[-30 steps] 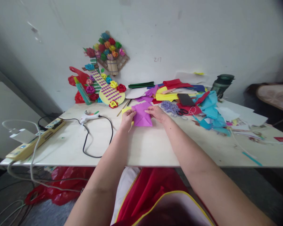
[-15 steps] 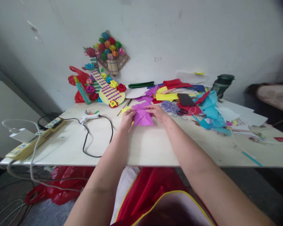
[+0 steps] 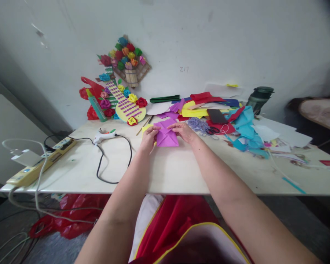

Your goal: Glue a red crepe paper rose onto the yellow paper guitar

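We see a folded, squarish sheet of purple paper (image 3: pixel 167 140) between the left hand (image 3: pixel 149 138) and the right hand (image 3: pixel 184 132), each pinching one side, over the pale bench (image 3: pixel 178 172) (tangled lilac yarn (image 3: pixel 197 124) lies just beyond the right hand).

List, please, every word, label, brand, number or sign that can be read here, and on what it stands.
"217" (first character possibly a Z): handwritten on the pale painted wall.
Too small to read: the print on the green plastic bottle with yellow tip.
Too blurred: any marks on the long yellow power strip.
No writing shows on the folded purple paper.
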`<state>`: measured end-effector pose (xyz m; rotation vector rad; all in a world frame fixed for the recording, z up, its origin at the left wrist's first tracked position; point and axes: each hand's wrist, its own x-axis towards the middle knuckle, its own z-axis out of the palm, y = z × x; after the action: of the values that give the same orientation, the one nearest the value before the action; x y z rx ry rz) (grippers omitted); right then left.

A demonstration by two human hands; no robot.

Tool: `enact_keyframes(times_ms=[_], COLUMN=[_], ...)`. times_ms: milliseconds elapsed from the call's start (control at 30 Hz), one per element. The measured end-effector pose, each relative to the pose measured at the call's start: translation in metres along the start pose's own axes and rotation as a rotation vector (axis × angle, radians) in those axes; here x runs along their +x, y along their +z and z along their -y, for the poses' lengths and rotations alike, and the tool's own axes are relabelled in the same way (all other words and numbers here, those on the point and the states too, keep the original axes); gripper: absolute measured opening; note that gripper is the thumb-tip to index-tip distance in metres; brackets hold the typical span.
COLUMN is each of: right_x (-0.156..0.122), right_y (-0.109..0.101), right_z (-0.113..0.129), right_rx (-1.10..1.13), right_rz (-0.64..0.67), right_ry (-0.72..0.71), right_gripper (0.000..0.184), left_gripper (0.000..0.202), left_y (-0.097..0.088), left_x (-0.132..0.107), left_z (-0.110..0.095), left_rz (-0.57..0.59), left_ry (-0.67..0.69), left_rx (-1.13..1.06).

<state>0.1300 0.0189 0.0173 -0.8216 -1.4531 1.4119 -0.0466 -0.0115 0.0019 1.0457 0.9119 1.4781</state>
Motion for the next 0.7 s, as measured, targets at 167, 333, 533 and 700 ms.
enact_keyframes(times_ms=[167,333,533,700], right_x=[0.0003,0.0015,0.0004,0.0029], right_y=[-0.0015,-0.0040,0.0018,0.0044], right_z=[-0.0014,-0.0043,-0.0020,-0.0035], right_rx=[0.021,0.071,-0.050,-0.079], right_rz=[0.024,0.047,-0.052,-0.083], right_ry=[-0.014,-0.060,-0.063,-0.063], right_gripper=[0.016,0.016,0.027,0.030], left_gripper=[0.019,0.020,0.025,0.022], left_y=[0.0011,0.0013,0.0016,0.0009], left_x=[0.0010,0.0004,0.0002,0.0030], left_z=[0.0002,-0.0001,-0.0003,0.0021], left_rz=[-0.017,-0.016,-0.018,-0.014], left_ry=[0.002,-0.003,-0.019,-0.024], left_rx=[0.017,0.035,0.027,0.023])
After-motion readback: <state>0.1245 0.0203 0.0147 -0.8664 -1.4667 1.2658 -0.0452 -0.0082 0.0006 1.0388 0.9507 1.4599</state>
